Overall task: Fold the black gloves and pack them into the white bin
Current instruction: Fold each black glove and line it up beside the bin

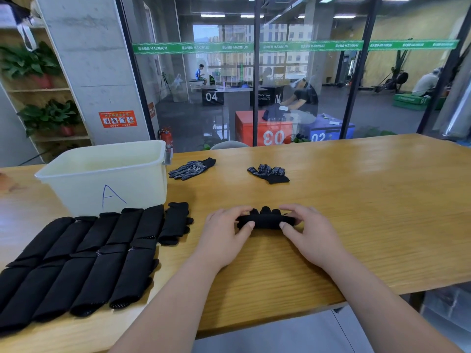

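A black glove [266, 220] lies in the middle of the wooden table [356, 200], rolled or folded crosswise with its fingertips poking out on the far side. My left hand [226, 233] pinches its left end and my right hand [305, 230] pinches its right end. Several folded black gloves [84, 253] lie in two rows at the left front. The white bin [107, 174], marked with a blue "A", stands behind them; its visible inside looks empty. Two unfolded dotted gloves lie farther back, one [192, 168] beside the bin, the other [269, 173] to its right.
A glass wall runs behind the table's far edge. The near table edge slants from lower left to the right. A shelf with potted plants [38, 115] stands at the far left. Bare wood spreads across the right half of the table.
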